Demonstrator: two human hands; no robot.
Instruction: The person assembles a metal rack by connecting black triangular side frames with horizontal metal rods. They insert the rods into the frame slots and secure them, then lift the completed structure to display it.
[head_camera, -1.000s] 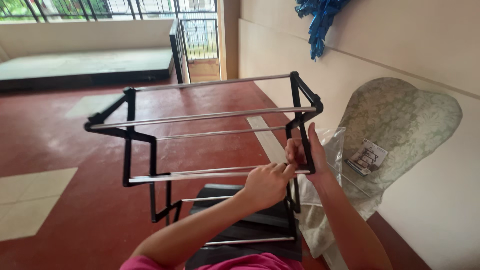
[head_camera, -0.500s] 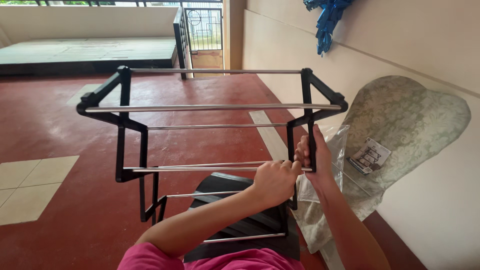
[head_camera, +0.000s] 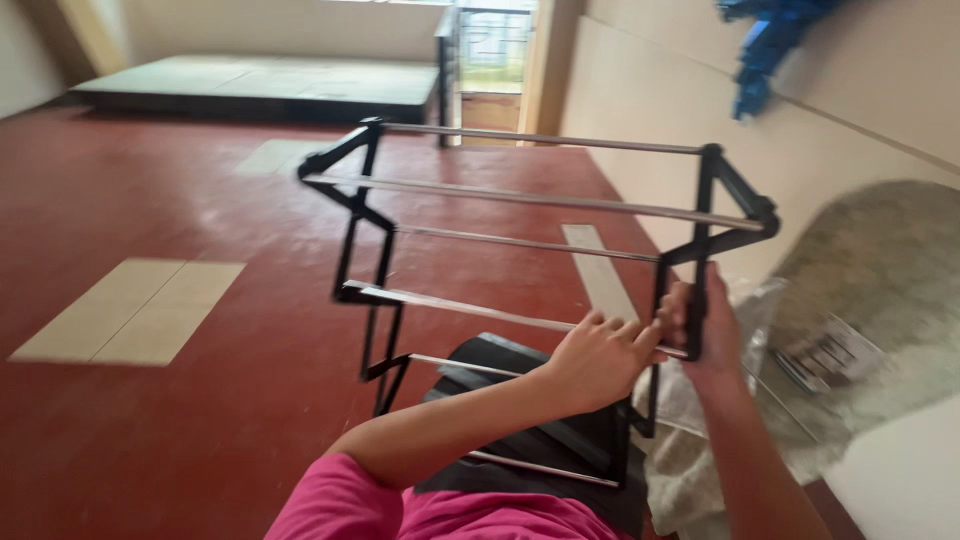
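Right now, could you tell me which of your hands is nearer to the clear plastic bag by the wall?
Right. The right hand grips the rack's black side frame beside the clear plastic bag; the left hand holds a metal rod farther away.

A folding rack (head_camera: 520, 250) with black side frames and silver crossbars is held up above a dark red floor (head_camera: 150, 200). The left hand (head_camera: 598, 358) curls its fingers over a lower silver bar beside the rack's right side frame. The right hand (head_camera: 702, 325) grips the black upright of that same frame, just beside the left hand. A pink sleeve (head_camera: 400, 505) shows at the bottom edge. Behind the right hand lies a clear plastic bag (head_camera: 760, 330), and a mottled grey oval board (head_camera: 880, 290) leans against the cream wall (head_camera: 650, 110). Pale tiles (head_camera: 130, 312) are set into the floor at left. A blue cloth (head_camera: 765, 50) hangs high on the wall.
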